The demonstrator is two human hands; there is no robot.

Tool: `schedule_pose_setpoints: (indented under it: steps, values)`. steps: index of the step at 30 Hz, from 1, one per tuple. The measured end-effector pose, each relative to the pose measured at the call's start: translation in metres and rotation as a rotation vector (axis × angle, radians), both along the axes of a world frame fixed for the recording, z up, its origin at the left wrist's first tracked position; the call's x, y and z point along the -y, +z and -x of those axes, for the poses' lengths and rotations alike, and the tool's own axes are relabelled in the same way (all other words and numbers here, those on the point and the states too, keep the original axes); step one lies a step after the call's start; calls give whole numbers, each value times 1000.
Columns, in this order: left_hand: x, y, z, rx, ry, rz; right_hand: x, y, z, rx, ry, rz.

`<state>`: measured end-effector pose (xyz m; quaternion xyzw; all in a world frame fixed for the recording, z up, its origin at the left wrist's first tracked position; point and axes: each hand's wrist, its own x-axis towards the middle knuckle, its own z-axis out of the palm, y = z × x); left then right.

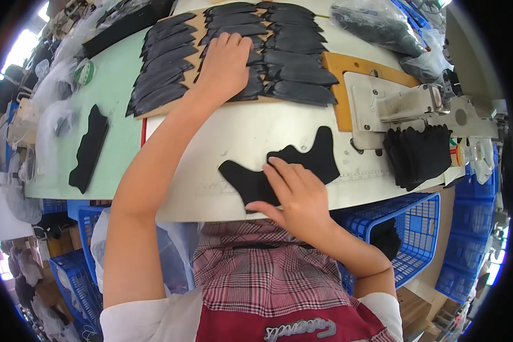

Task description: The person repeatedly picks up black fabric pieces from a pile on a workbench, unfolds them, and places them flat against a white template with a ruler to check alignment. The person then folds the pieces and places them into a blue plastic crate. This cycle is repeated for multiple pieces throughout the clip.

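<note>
My left hand (pixel 225 65) reaches forward onto the middle column of dark, glossy, leaf-shaped pieces (pixel 302 73). Its fingers are curled down and closed; whatever they grip is hidden beneath them. Those pieces lie overlapping in three columns on a brown board (pixel 196 34). Close to the table's front edge, my right hand (pixel 297 194) holds a black fabric piece (pixel 319 157) with a wavy outline, its fingers on top and thumb at the near edge. The fabric (pixel 242 178) also shows left of that hand; whether this is one piece or two overlapping, I cannot tell.
At the right stands a sewing machine (pixel 404 105) with a stack of black cut pieces (pixel 419 154) beside it. Another black piece (pixel 89 149) lies on the green surface (pixel 57 176) at left. Blue baskets (pixel 424 228) sit below the table. Plastic bags (pixel 376 28) lie at far right.
</note>
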<state>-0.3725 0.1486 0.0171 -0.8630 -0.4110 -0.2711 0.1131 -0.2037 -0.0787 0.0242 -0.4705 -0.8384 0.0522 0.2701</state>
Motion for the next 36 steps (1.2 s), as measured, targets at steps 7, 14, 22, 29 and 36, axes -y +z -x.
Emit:
schedule_pose_setpoints:
  steps: [7, 14, 22, 29, 36]
  values:
    - [-23, -9, -9, -162, 14, 1, -43, -5, -48, -139, -120, -73]
    - [-27, -4, -5, 74, 72, 58, -152, -23, -16, -63, 14, -170]
    - [-34, 23, 63, 890, 208, 299, -221, -46, 10, 0, 38, -321]
    - [9, 69, 148, 1384, 121, 280, -215, -37, 18, -32, -17, -372]
    - [86, 75, 59, 1526, -142, 701, -180, -11, 30, -383, 150, 87]
